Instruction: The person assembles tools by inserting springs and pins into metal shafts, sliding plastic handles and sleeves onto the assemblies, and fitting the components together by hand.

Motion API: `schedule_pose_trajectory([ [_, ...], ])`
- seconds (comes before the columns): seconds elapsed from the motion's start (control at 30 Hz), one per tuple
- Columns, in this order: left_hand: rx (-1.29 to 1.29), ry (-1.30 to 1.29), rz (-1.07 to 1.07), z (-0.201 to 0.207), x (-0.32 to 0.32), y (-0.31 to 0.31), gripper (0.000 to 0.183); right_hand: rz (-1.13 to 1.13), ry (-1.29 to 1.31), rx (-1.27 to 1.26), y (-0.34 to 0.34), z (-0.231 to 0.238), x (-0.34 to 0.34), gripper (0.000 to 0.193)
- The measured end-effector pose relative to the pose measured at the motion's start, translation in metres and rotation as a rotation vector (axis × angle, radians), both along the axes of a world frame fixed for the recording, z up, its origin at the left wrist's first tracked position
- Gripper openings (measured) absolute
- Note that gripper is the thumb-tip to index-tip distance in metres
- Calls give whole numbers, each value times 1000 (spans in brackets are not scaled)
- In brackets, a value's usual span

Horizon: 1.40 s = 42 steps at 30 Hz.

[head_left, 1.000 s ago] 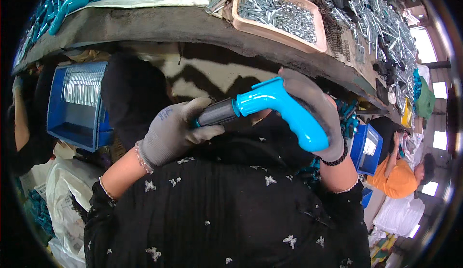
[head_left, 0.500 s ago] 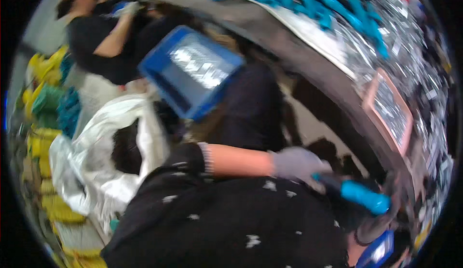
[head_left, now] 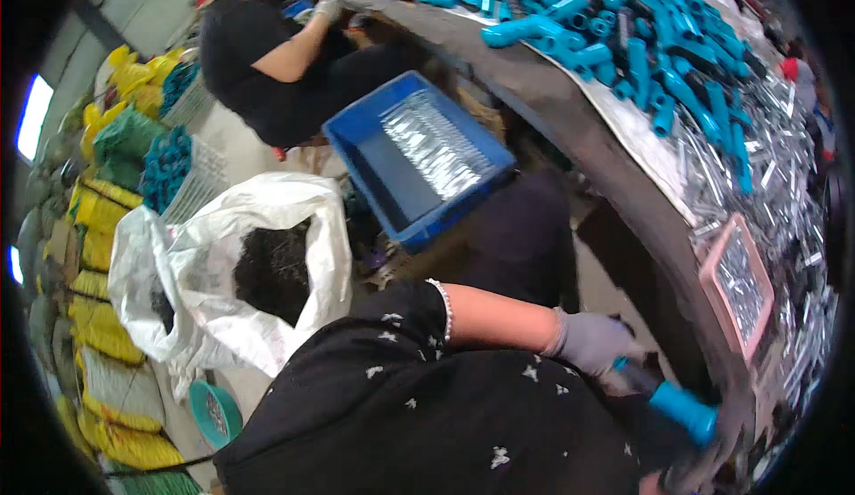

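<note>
Here we have the blue-and-black handle (head_left: pixel 686 413), low at right near the bench (head_left: pixel 525 94); our left hand (head_left: pixel 595 342) grips its dark end, our right hand (head_left: pixel 726 437) clasps the blue; beyond, a pink tray (head_left: pixel 723 310).

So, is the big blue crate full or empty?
Partly filled: silvery pieces line one side of the big blue crate; the rest is bare.

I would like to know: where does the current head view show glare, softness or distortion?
Head view, left: the window is washed out; head view, centre: silvery pieces in the blue bin glare white; head view, right: the bench edge bows, and the right hand, at the turquoise handle, looks dim and soft.
</note>
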<state>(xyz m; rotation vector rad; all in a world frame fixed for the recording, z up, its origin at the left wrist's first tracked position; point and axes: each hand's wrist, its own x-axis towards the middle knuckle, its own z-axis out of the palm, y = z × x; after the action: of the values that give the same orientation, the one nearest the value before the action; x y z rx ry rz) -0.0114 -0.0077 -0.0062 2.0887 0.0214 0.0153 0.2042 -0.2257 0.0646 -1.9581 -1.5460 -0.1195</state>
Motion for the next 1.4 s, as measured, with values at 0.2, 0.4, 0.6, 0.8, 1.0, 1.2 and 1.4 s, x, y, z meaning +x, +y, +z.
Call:
schedule_pose_trajectory([
  [0.2, -430, 3, -92, 22, 8, 6, 53, -248, 706, 433, -8, 35, -55, 46],
  [0.4, -251, 62, -163, 24, -3, 0, 45, 53, 467, 114, -16, 29, -3, 32],
  [0.6, -123, 191, -272, 11, 20, -15, 39, 151, 629, 137, 4, 50, -29, 37],
  [0.8, -648, 188, -10, 16, 21, 0, 38, 602, 476, 348, -16, 45, -26, 34],
  [1.0, -402, 265, 114, 15, 33, -18, 31, 16, 651, 303, 19, 35, -3, 24],
  [1.2, -602, 409, 146, 3, 33, -20, 37, -136, 428, 69, 44, 41, -7, 17],
  [1.4, -590, 341, 273, -4, 23, -29, 34, 264, -203, -65, 63, 77, -96, 29],
])
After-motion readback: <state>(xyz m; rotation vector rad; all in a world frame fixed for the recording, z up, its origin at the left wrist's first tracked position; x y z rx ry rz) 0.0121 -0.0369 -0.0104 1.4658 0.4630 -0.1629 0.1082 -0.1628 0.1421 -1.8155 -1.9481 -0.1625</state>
